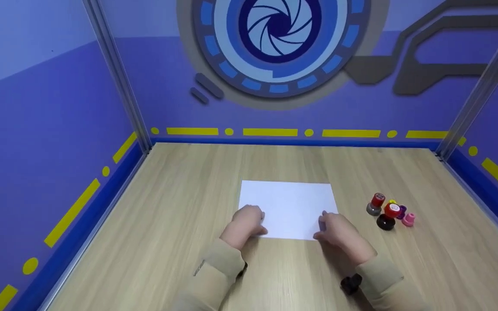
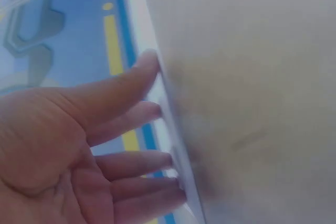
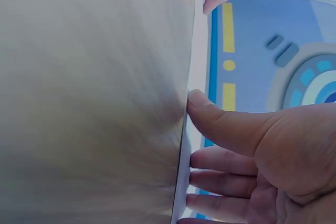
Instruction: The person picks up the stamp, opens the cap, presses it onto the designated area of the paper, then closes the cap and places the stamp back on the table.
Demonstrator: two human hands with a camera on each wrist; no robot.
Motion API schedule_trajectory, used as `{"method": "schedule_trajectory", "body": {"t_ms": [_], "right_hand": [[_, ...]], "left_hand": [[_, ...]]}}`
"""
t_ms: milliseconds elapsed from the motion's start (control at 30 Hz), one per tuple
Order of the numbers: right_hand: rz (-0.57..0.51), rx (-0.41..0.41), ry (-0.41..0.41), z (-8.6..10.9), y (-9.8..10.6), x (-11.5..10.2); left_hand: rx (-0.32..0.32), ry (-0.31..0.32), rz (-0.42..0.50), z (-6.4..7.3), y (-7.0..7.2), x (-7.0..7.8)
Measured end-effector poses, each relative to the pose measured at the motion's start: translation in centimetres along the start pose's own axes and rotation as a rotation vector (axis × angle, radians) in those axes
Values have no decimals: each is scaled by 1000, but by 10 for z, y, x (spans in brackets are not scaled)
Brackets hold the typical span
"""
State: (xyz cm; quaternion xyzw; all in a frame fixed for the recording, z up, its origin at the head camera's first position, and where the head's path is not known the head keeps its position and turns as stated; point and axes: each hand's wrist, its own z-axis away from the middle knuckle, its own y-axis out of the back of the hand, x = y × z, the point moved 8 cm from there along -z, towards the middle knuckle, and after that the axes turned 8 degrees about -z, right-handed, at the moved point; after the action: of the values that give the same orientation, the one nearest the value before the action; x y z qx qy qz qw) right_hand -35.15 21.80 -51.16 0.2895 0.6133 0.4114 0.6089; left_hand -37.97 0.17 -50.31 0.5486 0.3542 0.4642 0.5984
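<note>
A white sheet of paper [image 1: 290, 203] lies flat on the wooden table. My left hand [image 1: 248, 220] rests on its near left corner, with thumb and fingertips down on the paper. At the near right corner my right hand [image 1: 336, 229] touches the sheet in the same way. Both wrist views show the fingers nearly straight and spread, with only the tips on the paper; the left thumb [image 2: 126, 85] and the right thumb [image 3: 226, 124] lie along its near edge. Nothing is gripped in either hand.
Right of the paper stands a cluster of small stamp-like pieces: a red and grey one [image 1: 375, 204], a red and black one [image 1: 389, 216], a pink one [image 1: 409, 220], plus purple and yellow ones partly hidden behind. Blue-purple walls [image 1: 275, 116] enclose the table [image 1: 180, 194] at the back and sides.
</note>
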Motion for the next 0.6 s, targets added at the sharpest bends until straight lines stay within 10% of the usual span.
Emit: {"method": "schedule_trajectory", "body": {"t_ms": [600], "right_hand": [[47, -50, -61, 31, -5, -2]], "left_hand": [[-4, -35, -100, 22, -2, 15]]}}
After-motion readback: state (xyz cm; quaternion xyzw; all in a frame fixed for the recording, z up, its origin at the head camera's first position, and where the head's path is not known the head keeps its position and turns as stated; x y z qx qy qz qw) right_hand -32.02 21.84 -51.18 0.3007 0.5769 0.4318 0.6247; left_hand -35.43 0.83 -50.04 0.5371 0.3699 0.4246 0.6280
